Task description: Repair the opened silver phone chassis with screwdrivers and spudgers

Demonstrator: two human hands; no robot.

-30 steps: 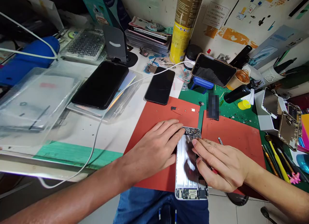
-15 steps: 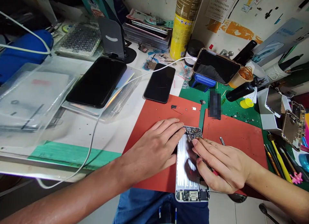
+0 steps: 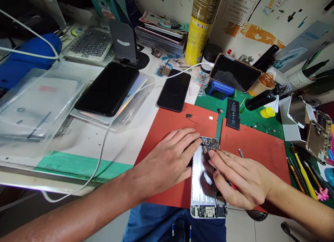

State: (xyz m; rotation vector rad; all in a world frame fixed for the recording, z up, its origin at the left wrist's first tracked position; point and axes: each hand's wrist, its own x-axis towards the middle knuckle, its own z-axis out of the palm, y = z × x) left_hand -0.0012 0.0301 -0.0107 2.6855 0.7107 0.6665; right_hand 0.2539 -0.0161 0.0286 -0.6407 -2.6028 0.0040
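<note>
An opened phone housing (image 3: 202, 179) lies over the front edge of the red mat (image 3: 161, 148), its silvery inside facing up and small parts at both ends. My left hand (image 3: 173, 156) rests along its left side, fingers close together, the fingertips at its top left corner. My right hand (image 3: 237, 176) is closed on thin metal tweezers (image 3: 206, 144), whose tips reach into the top end of the housing. Part of the tweezers is hidden by my fingers. Something red shows under that hand.
A battery (image 3: 232, 114) lies on the green mat (image 3: 200, 101). Two dark phones (image 3: 106, 88) (image 3: 174, 90) lie behind the left hand, and another phone (image 3: 235, 72) leans on a blue stand. A white cable (image 3: 100, 162) crosses the left side. Tools (image 3: 304, 172) lie at right.
The whole view has shifted slightly. Both hands and the tweezers keep nearly the same place on the housing.
</note>
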